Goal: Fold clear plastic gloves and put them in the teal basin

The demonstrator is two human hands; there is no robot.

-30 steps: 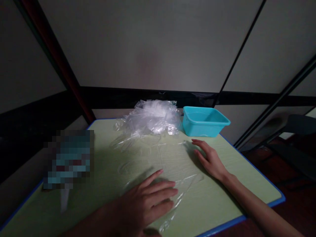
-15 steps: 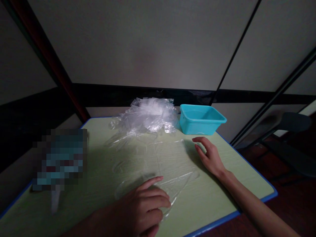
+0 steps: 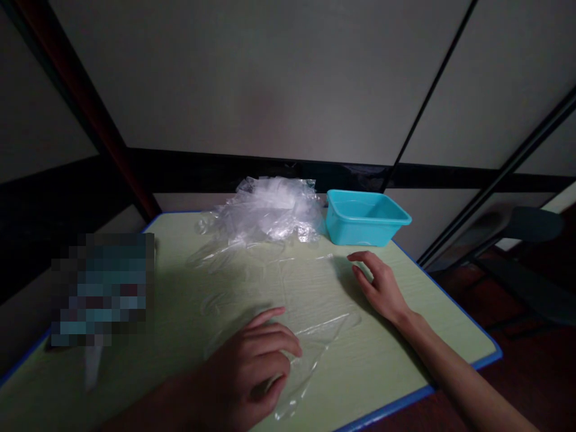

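A clear plastic sheet (image 3: 310, 297) lies spread flat on the pale green table (image 3: 405, 354). My left hand (image 3: 252, 366) rests on the sheet's near edge with its fingers curled, pinching the plastic and gathering it. My right hand (image 3: 382, 285) lies on the table at the sheet's right edge, fingers slightly bent and apart, holding nothing. A crumpled heap of clear plastic (image 3: 265, 213) sits at the far side of the table.
A turquoise plastic tub (image 3: 366, 217) stands at the far right corner beside the heap. A blurred-out object (image 3: 101, 288) sits on the left of the table. A dark chair (image 3: 526, 240) stands off to the right. The table has a blue rim.
My left hand's fingers have curled from flat to a pinch and drawn back toward me, pulling the sheet's near edge. My right hand stayed at the sheet's right edge.
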